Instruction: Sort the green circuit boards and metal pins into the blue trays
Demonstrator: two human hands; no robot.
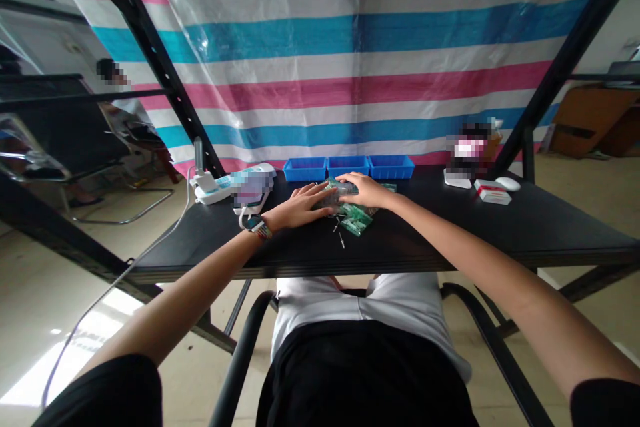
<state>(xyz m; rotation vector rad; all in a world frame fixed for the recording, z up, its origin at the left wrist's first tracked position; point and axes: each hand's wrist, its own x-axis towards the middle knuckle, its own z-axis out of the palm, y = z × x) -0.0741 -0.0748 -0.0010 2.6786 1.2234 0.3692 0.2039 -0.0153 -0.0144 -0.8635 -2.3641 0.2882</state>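
Note:
On the black table, a clear plastic bag with greyish contents lies between my two hands. My left hand, with a watch on its wrist, rests against the bag's left side, fingers stretched and spread. From the right, my right hand curves over the bag, its fingers and thumb on either side of it. A green-printed plastic packet lies just below my right hand, and more green packaging shows behind it. Small silvery pin-like pieces are loose near the packet. The bag's contents are partly hidden by my fingers.
Three blue bins stand in a row along the back edge. At left are a white power strip and a phone with a cable. At right sit a small white-and-red box and a white rounded object. A person sits far left.

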